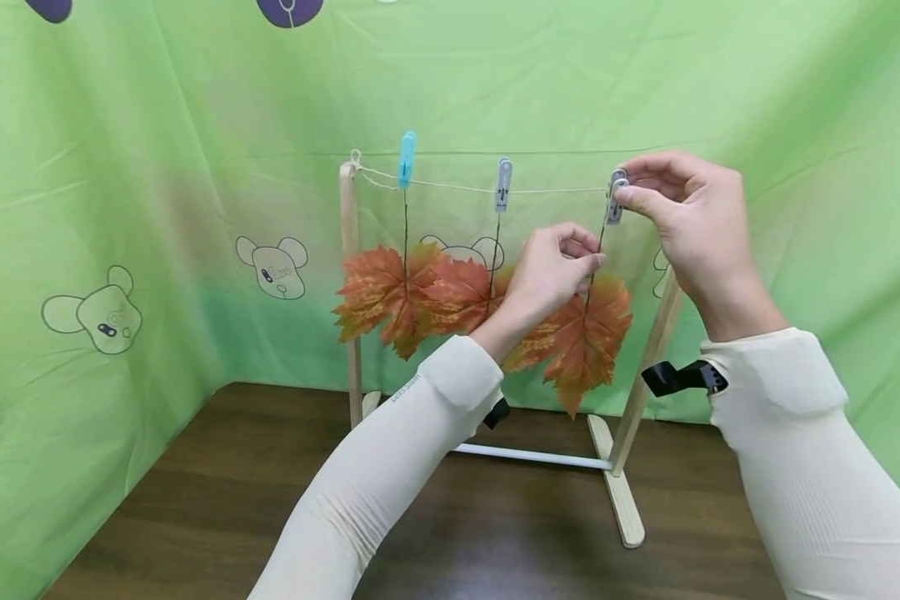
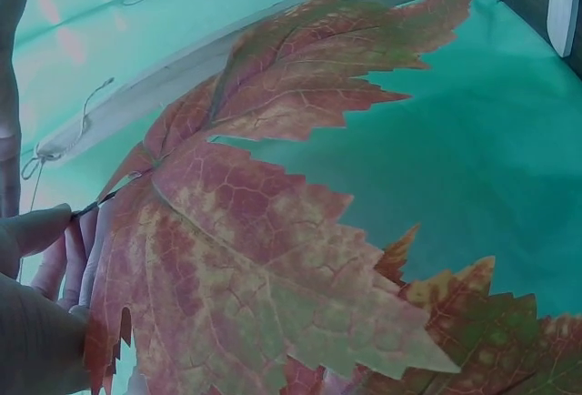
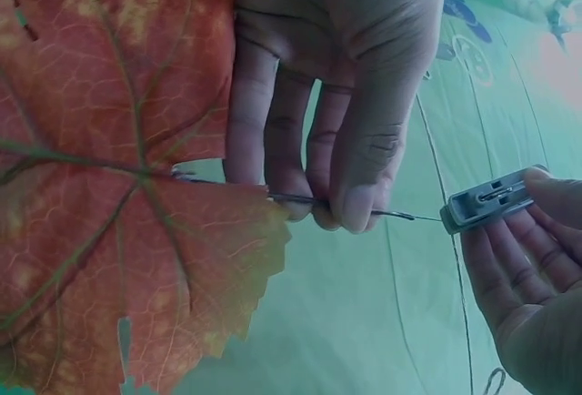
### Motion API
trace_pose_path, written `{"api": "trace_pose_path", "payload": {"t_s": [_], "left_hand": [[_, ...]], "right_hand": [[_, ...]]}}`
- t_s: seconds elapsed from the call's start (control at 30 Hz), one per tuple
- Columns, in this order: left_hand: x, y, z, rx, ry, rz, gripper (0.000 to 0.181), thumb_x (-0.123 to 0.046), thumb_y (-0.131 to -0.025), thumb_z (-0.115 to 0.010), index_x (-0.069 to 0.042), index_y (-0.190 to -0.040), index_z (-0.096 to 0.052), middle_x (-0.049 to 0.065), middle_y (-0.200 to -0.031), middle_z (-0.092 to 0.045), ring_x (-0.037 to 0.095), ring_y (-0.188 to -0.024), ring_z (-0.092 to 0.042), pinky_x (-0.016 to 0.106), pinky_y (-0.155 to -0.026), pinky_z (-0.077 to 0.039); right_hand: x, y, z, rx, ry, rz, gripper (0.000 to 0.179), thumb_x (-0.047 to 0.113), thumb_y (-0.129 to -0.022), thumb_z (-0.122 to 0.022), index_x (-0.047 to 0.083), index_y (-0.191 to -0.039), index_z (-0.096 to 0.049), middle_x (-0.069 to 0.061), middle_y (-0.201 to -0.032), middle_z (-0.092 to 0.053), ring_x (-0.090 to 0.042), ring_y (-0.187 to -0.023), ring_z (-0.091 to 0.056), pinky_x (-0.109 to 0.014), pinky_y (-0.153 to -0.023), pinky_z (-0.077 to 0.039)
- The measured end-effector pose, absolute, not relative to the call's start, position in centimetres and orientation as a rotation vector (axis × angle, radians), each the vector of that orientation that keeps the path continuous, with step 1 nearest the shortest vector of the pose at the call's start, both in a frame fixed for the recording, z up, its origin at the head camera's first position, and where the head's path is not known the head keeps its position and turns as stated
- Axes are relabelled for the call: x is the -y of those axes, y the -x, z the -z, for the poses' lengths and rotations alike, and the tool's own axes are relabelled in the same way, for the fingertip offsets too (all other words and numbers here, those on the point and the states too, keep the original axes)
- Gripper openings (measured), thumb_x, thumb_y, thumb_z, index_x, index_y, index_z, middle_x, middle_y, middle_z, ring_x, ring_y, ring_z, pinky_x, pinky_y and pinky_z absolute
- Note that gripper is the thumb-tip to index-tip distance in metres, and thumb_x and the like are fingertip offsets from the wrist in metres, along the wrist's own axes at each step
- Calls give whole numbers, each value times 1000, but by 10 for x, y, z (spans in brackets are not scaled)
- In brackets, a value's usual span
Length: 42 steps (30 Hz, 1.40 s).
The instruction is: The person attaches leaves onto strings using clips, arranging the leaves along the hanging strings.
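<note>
At the right end of the string line, my right hand pinches a grey clothespin between thumb and fingers. In the right wrist view the clothespin sits over the string, with the tip of a leaf stem at its nose. Below it, my left hand pinches the dark stem of an orange-red maple leaf. That leaf hangs down from the left fingers and fills much of the left wrist view.
A blue clothespin and another grey clothespin hold two more maple leaves by their stems on the line. The wooden frame stands on a brown table, joined low by a white bar. Green cloth hangs behind.
</note>
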<state>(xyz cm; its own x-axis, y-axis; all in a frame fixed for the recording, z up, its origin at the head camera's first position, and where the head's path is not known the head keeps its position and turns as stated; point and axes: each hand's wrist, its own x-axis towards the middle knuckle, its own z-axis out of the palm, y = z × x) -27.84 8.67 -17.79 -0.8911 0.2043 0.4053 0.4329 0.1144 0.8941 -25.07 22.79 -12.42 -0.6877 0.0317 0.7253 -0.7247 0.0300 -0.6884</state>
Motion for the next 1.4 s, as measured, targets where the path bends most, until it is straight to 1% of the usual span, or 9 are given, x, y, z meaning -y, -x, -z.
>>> {"api": "trace_pose_path", "payload": {"t_s": [0.17,0.3,0.43,0.6,0.87,1.1,1.3,1.4], "left_hand": [[-88,281,179,2195,641,1877,6,-5,-96,-75,-7,-92,-71,8,-90,-77,11,-65,-65,20,-59,-58],[-88,281,178,2198,636,1874,3,-4,-96,-75,-4,-96,-72,9,-92,-77,12,-64,-65,20,-59,-57],[-88,281,176,2205,629,1857,5,-6,-97,-74,-2,-99,-72,11,-95,-78,12,-63,-64,20,-58,-57],[-89,280,174,2211,613,1845,3,-6,-97,-75,-4,-98,-73,8,-90,-77,10,-63,-64,19,-58,-56],[-89,282,175,2194,622,1866,3,-5,-97,-75,-4,-97,-73,10,-91,-77,11,-59,-62,19,-56,-55],[-88,283,174,2196,604,1858,5,-7,-97,-75,-3,-99,-73,5,-88,-76,12,-61,-64,20,-57,-55],[-91,283,173,2191,617,1855,3,-6,-96,-75,-4,-97,-73,13,-94,-79,13,-59,-62,18,-54,-52],[-93,283,173,2196,621,1852,2,-5,-96,-75,-6,-96,-73,12,-92,-78,12,-58,-61,18,-54,-52]], "right_hand": [[-227,252,122,1687,-705,-1805,17,-14,-86,-76,-3,-98,-79,-2,-86,-79,-10,-81,-74,-15,-78,-58],[-228,253,121,1672,-687,-1834,17,-14,-85,-77,-3,-98,-79,-2,-85,-79,-11,-80,-73,-17,-79,-58],[-227,256,120,1631,-683,-1856,17,-15,-85,-77,-4,-98,-79,-4,-85,-79,-13,-81,-73,-19,-80,-59],[-226,260,116,1586,-679,-1883,17,-16,-84,-78,-6,-98,-78,-6,-86,-80,-14,-81,-73,-20,-82,-60],[-224,263,111,1504,-681,-1957,18,-17,-81,-80,-9,-97,-77,-10,-85,-79,-17,-80,-74,-23,-81,-62],[-222,266,107,1470,-629,-1968,18,-18,-81,-80,-9,-96,-77,-10,-84,-78,-18,-79,-74,-24,-81,-63],[-226,266,106,1461,-598,-1983,19,-20,-81,-78,-8,-95,-77,-10,-84,-78,-17,-78,-74,-25,-79,-63],[-228,266,106,1459,-589,-1994,19,-19,-80,-80,-8,-96,-77,-10,-84,-78,-18,-78,-74,-26,-78,-63]]}}
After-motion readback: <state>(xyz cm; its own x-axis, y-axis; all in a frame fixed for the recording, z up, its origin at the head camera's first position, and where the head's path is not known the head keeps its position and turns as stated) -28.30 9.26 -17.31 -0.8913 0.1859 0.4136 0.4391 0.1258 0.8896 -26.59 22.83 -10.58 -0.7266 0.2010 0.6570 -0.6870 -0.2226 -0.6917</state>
